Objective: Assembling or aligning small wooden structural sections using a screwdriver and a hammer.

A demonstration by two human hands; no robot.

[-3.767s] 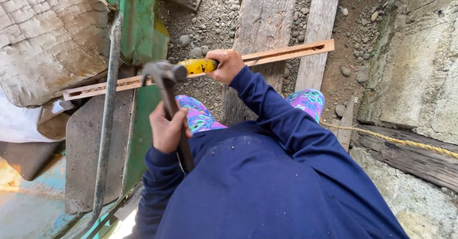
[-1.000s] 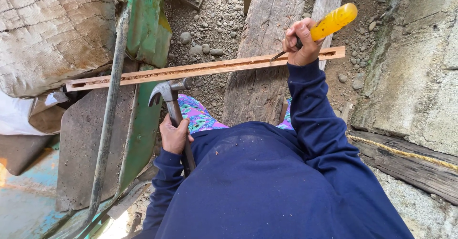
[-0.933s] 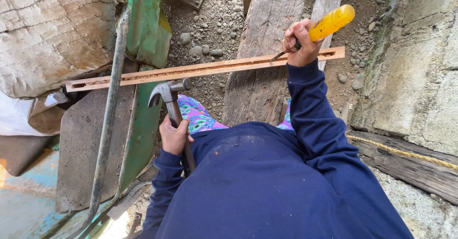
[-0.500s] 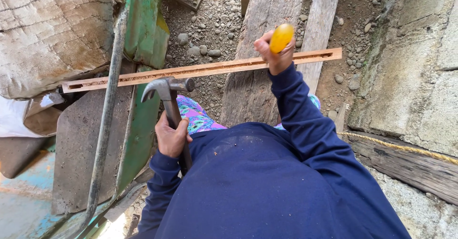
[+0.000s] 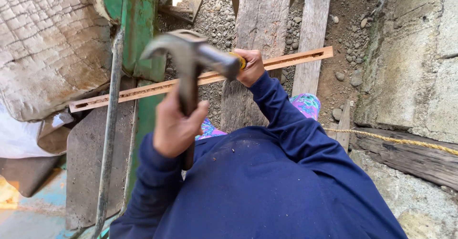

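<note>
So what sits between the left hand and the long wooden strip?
In the head view, only the hammer gripped by the left hand: its handle rises from the fist, and its head crosses over the wooden strip.

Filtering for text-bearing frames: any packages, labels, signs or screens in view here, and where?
None that can be made out: no package, label, sign or screen.
Closest candidate: white sheet or bag, far left edge below the quilted grey padding; plain, crumpled, no print visible.
</note>
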